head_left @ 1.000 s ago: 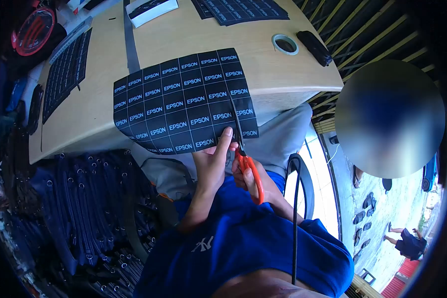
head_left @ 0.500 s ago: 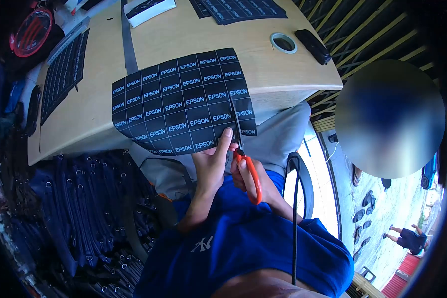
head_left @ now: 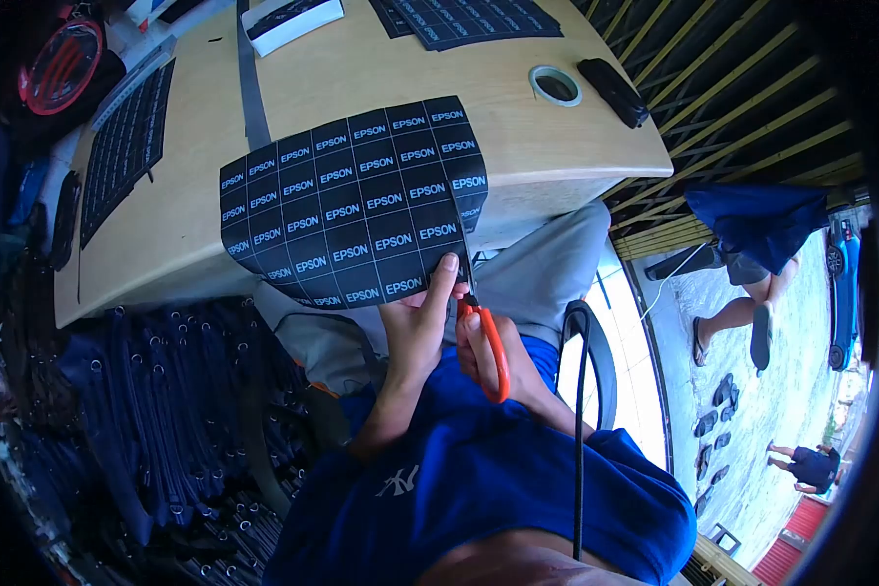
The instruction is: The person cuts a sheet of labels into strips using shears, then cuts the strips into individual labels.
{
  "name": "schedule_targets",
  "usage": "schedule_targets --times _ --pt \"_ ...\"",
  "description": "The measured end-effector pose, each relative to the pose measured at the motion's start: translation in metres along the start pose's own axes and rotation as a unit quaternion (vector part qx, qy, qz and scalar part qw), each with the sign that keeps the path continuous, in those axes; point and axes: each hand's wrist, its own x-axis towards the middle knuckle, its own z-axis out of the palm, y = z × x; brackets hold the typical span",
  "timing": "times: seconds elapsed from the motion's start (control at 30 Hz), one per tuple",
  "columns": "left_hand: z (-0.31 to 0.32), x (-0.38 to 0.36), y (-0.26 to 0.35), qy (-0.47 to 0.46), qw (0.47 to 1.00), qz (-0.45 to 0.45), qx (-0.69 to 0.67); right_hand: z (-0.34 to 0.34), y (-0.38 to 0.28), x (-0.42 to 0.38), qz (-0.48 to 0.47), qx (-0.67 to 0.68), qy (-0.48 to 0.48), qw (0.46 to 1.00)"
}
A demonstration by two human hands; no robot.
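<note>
- Head view: holds black printed sheet (head_left: 342, 200) at mid-frame, over near edge of bench (head_left: 381, 73), lower edge pinched in fingers of left hand (head_left: 418, 332).
- Grips orange-handled scissors (head_left: 499, 361) in right hand (head_left: 521, 363), fingers wrapped around handles, blades mostly hidden at sheet's lower right corner, beside a partly cut strip.
- Shows more printed sheets (head_left: 483, 21) at top of frame, tape roll (head_left: 578, 90) and black case (head_left: 612, 93) at upper right.
- Shows dark blue straps (head_left: 171, 420) at lower left.

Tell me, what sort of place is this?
Probably a craft workshop: a printed sheet being cut with scissors, more sheets on the table, and many dark ringed straps beside it.
</note>
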Motion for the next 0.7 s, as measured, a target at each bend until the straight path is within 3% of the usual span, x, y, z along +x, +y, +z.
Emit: schedule_targets --times 0.2,0.27,0.7 --pt "0.001 -0.001 0.002 0.006 1.000 -0.020 0.021 -0.006 0.004 0.001 0.039 0.025 -0.016 0.999" --pt "0.001 -0.001 0.000 0.009 1.000 -0.012 0.004 -0.005 0.011 0.001 0.017 -0.028 -0.006 0.999" --pt "0.001 -0.008 0.002 0.032 0.999 -0.006 0.026 -0.012 0.006 0.000 -0.059 -0.028 -0.057 0.996"
